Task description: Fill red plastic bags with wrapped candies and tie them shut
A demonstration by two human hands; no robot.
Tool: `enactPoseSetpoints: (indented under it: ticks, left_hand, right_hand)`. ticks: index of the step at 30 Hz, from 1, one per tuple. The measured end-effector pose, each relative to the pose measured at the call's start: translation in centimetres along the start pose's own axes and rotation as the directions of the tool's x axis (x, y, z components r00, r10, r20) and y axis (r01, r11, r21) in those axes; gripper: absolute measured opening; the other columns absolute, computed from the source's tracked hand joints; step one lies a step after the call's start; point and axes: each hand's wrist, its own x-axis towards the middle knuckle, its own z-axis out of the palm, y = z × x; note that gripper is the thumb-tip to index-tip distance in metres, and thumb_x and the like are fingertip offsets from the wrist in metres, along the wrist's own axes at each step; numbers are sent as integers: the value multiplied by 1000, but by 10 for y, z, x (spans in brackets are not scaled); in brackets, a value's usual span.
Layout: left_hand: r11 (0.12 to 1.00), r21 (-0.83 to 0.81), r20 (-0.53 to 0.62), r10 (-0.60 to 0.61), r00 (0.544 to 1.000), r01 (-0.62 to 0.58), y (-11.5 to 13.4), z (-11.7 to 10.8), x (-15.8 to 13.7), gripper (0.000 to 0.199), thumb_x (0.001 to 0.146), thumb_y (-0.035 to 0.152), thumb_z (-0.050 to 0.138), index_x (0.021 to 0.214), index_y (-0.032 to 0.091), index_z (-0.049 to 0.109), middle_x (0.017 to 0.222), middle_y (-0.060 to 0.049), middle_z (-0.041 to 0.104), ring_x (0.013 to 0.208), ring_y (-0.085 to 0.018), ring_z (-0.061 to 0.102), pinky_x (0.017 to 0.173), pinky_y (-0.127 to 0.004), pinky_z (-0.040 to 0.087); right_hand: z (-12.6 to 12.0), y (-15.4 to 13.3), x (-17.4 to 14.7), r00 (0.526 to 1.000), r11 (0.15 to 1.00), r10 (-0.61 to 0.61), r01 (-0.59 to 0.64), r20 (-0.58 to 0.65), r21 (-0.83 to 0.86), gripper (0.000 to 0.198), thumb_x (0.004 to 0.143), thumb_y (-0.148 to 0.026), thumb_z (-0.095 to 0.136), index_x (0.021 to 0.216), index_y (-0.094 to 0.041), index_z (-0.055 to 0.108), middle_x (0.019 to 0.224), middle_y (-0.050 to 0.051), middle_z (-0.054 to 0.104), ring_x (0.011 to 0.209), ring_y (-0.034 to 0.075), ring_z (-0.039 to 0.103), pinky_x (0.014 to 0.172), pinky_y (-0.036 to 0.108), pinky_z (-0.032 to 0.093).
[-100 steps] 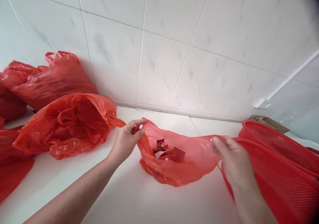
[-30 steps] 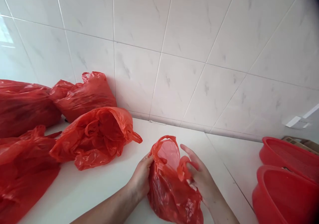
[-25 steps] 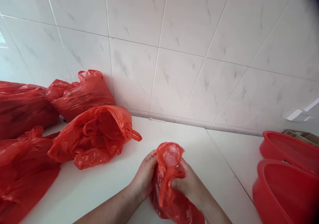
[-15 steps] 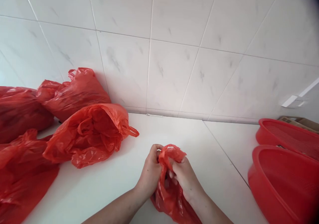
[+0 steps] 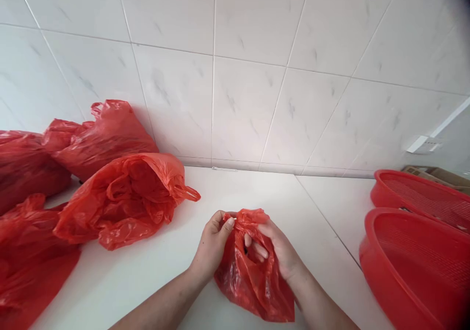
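Observation:
A small red plastic bag (image 5: 257, 281) hangs between my hands above the white tabletop. My left hand (image 5: 213, 244) is closed on the bag's upper left edge, thumb pressed against the forefinger. On the other side, my right hand (image 5: 281, 247) grips the upper right part, with some fingertips showing through an opening in the film. Part of that hand is covered by the plastic. Something dark shows by those fingertips, too small to make out. Left of my hands, another red plastic bag (image 5: 125, 198) lies with its mouth gaping toward me.
Several fuller red bags (image 5: 106, 139) crowd the left side, some against the tiled wall (image 5: 176, 105). Two red plastic baskets (image 5: 382, 266) with mesh insides stand at the right, a cardboard box (image 5: 440, 176) behind them. A seam crosses the white tabletop (image 5: 326, 247).
The small bag is lifted and spread wider, so its lower end now shows. My left thumb has come onto its edge, and my right fingers reach farther through the opening.

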Motion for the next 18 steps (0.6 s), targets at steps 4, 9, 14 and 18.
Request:
enactPoseSetpoints:
  ticks: [4,9,14,18]
  left_hand:
    - [996,-47,65,-72,995,75,-5,-7,4,31,83,47,56,74,20,43,66,5,53,59,-11,49,57,-22,41]
    - [996,-40,80,-75,994,79,-6,-7,3,30,86,46,52,76,20,43,68,5,50,59,-9,46,57,-21,39]
    - [1000,-18,122,-23,992,26,-1,-4,-1,28,88,43,51,78,20,40,67,6,47,58,-8,43,57,-20,37]
    - [991,126,220,12,975,-41,-3,2,-6,24,87,38,54,77,20,42,70,5,49,61,-8,43,59,-21,36]
  right_hand:
    - [-12,-3,-1,996,992,-16,5,91,124,50,89,-59,39,94,-16,65,69,2,61,44,5,39,47,20,33]
    - [-9,-20,-7,994,987,41,-24,101,-160,29,75,-23,71,102,-23,61,97,2,63,81,15,60,78,31,47]
    - [-7,-21,-2,986,817,-82,-18,-146,-576,37,76,-21,63,110,-30,54,87,-3,58,72,14,58,65,29,48]
    - [-9,-8,5,920,703,-253,-39,-300,-710,15,76,-21,54,89,-25,60,76,-3,62,67,14,56,60,26,44]
